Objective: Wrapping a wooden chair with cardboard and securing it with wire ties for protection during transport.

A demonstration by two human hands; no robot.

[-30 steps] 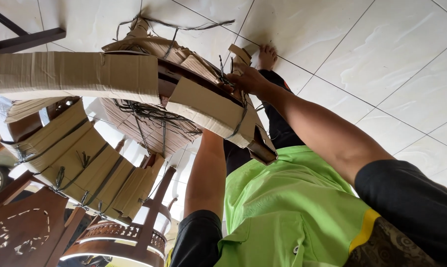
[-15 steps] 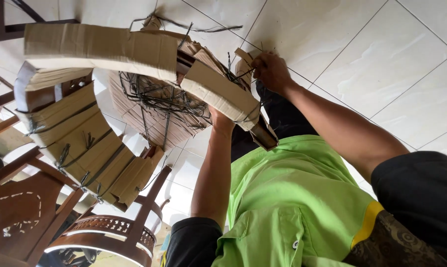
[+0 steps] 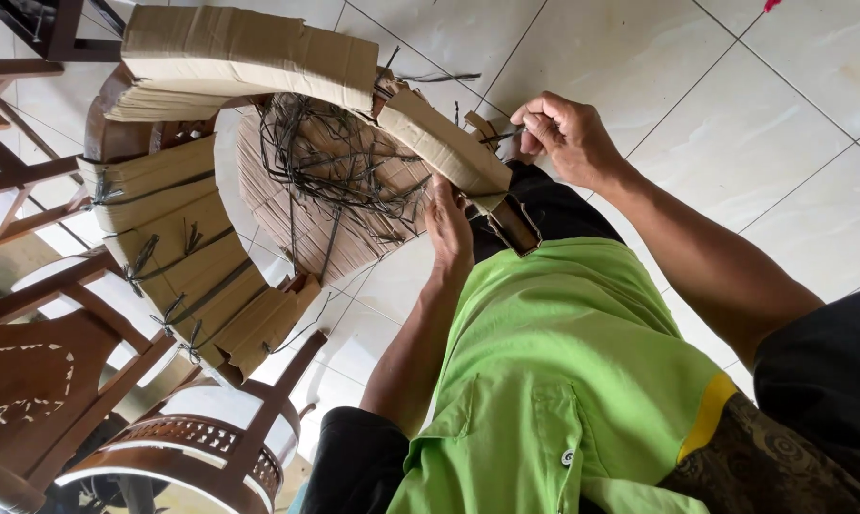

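Observation:
A wooden chair wrapped in cardboard strips [image 3: 249,48] lies tilted in front of me, bound with dark plastic straps. Loose dark straps [image 3: 339,162] tangle over its woven seat. My left hand [image 3: 449,228] reaches up from below and grips the inner side of a cardboard-wrapped rail [image 3: 444,148]. My right hand [image 3: 563,133] is just right of that rail's end, fingers pinched on a thin dark strap [image 3: 494,138] coming off it. A green shirt [image 3: 563,381] fills the lower middle of the view.
The floor is pale tile [image 3: 763,114]. Brown wooden furniture stands at the left: a carved chair [image 3: 30,381], a round-framed piece [image 3: 192,447] and dark frame parts [image 3: 39,29] at the top left.
The wrapped chair has shifted right and closer. My right hand came off the cardboard and moved right with the strap. My left hand slid up onto the rail.

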